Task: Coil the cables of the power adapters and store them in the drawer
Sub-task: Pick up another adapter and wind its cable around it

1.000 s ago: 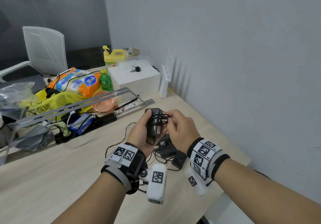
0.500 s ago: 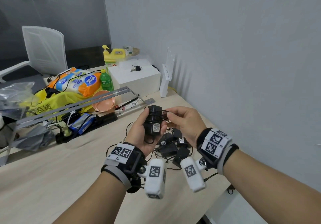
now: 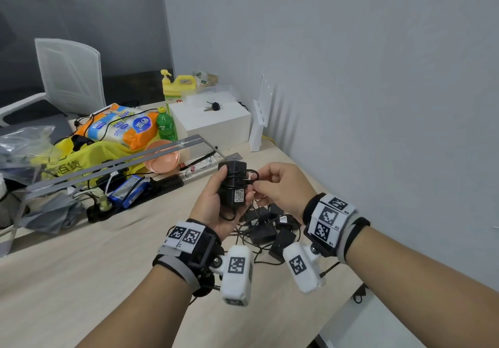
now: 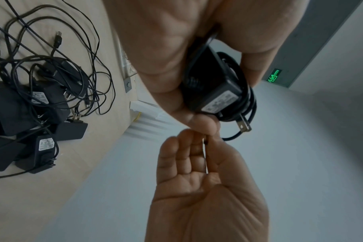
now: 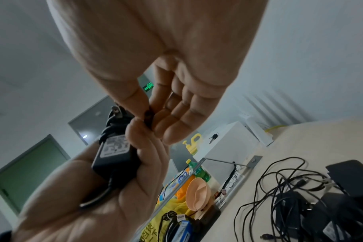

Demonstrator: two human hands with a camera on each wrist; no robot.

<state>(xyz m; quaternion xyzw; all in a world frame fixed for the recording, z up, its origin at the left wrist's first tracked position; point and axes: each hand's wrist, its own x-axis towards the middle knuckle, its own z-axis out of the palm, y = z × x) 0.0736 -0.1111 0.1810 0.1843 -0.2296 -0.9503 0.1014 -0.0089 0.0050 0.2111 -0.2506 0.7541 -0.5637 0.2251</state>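
My left hand (image 3: 216, 207) grips a black power adapter (image 3: 232, 185) above the desk, its cable wound round the body (image 4: 215, 86). My right hand (image 3: 280, 185) pinches the cable's free end (image 5: 148, 117) between thumb and forefinger, right beside the adapter's plug prongs (image 4: 244, 126). The other fingers of that hand are stretched out. Below my hands lies a pile of several black adapters (image 3: 270, 229) with tangled cables (image 4: 52, 68) on the wooden desk (image 3: 81, 280). No drawer shows in any view.
Behind the pile runs a grey metal bar (image 3: 116, 164). Beyond it sit a peach bowl (image 3: 161, 156), a green bottle (image 3: 165, 126), a white box (image 3: 213, 123) with keys, a yellow bag (image 3: 81, 158) and tissue packs (image 3: 124, 126). The wall stands close on the right.
Both hands have risen a little with the adapter. My right hand has drawn the cable end out to the right of the adapter, its wrist swinging outward.
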